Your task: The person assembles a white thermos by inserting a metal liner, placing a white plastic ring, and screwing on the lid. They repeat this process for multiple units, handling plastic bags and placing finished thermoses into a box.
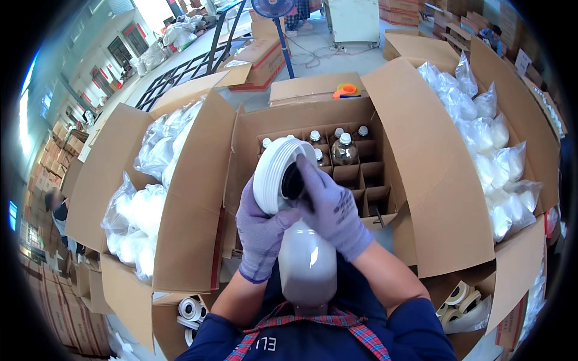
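My left hand (257, 237), in a light purple knit glove, is closed round a white ribbed round plastic part (269, 174), held tilted above the box. In its opening sits a black round piece (293, 182). My right hand (338, 215), gloved alike, has its fingers closed on that black piece, partly covering it. Below both hands, close to my chest, is a glossy grey-white bottle-shaped vessel (308, 265); what supports it cannot be seen. Beyond my hands, a divided cardboard box (289, 117) holds several clear bottles (345, 150) with white caps.
Open cartons of plastic-bagged white parts stand left (144, 204) and right (500, 174). White rings (189, 308) lie in a box lower left, cream rings (463, 295) lower right. Orange tape (345, 90) rests on the far flap. A blue fan (274, 7) stands behind.
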Demonstrator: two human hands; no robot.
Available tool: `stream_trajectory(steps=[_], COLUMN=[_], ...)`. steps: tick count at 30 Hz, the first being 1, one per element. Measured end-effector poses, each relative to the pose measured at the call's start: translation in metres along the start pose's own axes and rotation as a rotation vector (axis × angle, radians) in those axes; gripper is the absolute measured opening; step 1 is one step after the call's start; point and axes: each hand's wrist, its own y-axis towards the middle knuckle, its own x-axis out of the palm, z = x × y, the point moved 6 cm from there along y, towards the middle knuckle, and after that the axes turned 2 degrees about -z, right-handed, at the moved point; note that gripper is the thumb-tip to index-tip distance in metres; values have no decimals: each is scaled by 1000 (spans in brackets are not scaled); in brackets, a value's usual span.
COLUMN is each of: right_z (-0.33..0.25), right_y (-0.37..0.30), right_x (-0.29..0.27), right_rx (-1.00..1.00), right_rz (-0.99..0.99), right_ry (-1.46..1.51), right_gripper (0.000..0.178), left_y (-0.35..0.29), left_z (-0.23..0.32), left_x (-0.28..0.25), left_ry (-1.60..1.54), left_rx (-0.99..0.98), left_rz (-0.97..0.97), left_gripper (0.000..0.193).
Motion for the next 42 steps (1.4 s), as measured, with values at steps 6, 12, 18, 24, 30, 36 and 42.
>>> stream_trajectory(steps=[6,12,18,24,30,36,42], right_z=[-12,37,46,113,113,124,121], right_y=[7,35,59,2,-43,-20,-22], right_x=[3,18,21,4,57,60,61], right_rx=[-218,-14,177,553,389,170,78], right_rz=[139,-39,68,197,-309,-254,-292], right_ry=[-265,102,254,722,921,1061,1098], right_gripper=[87,62,29,34,79,51,49], left_y=[28,37,54,82,43,44,36], left_z=[-7,-19,-46,-67,-102,-88,-78], left_x=[-6,0,-8,-47,-56,-53,-47], left_ry=[-94,53,92,-19,-219,58,117], left_rx=[-6,63,-37,-294,-444,-193,-49], left_rz=[-39,-42,-54,-391,-716,-659,-667], left_gripper=[86,86,88,103,93,63,59])
